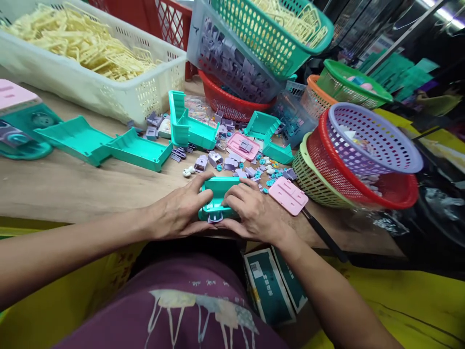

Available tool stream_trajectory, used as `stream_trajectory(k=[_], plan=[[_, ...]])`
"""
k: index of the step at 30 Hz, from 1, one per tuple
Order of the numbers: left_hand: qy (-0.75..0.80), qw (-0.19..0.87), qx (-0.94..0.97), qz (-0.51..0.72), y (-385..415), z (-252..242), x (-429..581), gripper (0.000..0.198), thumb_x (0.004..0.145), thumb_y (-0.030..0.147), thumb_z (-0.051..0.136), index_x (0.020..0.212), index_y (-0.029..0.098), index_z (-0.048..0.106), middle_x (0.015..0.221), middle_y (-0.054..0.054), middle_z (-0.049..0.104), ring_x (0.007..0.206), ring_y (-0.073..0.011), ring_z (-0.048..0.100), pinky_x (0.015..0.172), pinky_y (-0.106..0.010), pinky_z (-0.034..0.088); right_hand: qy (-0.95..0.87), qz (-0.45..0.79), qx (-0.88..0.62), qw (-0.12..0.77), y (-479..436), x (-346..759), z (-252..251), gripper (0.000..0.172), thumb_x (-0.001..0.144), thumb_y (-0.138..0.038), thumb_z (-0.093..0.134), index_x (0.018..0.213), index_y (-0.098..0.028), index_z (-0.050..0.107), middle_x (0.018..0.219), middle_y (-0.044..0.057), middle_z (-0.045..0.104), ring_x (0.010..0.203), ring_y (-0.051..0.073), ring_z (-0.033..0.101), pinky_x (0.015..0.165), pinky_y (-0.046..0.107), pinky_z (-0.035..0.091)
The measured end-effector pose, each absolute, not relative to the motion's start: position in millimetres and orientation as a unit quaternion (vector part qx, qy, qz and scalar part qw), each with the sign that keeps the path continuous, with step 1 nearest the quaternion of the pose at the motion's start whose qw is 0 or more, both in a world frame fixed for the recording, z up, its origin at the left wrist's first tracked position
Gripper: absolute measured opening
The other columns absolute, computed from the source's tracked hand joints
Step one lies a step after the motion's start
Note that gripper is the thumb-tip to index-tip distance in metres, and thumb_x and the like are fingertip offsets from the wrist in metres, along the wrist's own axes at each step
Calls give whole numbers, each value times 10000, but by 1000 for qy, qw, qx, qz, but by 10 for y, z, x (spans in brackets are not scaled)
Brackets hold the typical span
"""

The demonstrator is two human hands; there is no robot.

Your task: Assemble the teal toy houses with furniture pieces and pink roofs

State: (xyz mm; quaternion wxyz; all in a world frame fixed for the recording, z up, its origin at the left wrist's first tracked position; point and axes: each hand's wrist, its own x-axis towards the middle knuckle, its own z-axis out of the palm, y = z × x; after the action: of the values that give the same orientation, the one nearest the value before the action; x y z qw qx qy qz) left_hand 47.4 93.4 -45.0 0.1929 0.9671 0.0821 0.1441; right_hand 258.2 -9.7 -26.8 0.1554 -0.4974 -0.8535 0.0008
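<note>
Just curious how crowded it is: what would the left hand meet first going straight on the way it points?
The left hand would first meet the open, boxy teal plastic piece that it holds. Beyond that, the right hand seems next in line, though depth is hard to judge.

Loose parts (230, 165) behind the case (222, 184)

I wear a plum-purple shirt (119, 315) whose front carries small pale lettering (209, 282) above a printed band (214, 306) of cream, grey-blue and peach patches with thin whitish streaks (174, 335) trailing down, while my forearms (98, 246), left hand (176, 208) and right hand (256, 209) are bare.
</note>
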Motion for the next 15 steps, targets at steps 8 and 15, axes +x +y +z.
stream_trajectory(k=[8,15], plan=[[65,167,972,149,936,-444,477,352,871,408,593,1053,161,421,1399,-253,299,1236,-381,495,931,-482,501,-862,-26,-481,157,-99,2596,-266,362,873,-513,636,982,-168,647,930,64,636,935,212,582,1028,414,358],[69,156,971,170,897,-446,476,319,847,367,614,1028,161,451,1336,-231,363,1246,-363,482,927,-428,500,-859,-52,-471,193,-99,2585,-368,311,879,-470,623,954,-169,650,884,67,627,878,225,568,984,414,361]])
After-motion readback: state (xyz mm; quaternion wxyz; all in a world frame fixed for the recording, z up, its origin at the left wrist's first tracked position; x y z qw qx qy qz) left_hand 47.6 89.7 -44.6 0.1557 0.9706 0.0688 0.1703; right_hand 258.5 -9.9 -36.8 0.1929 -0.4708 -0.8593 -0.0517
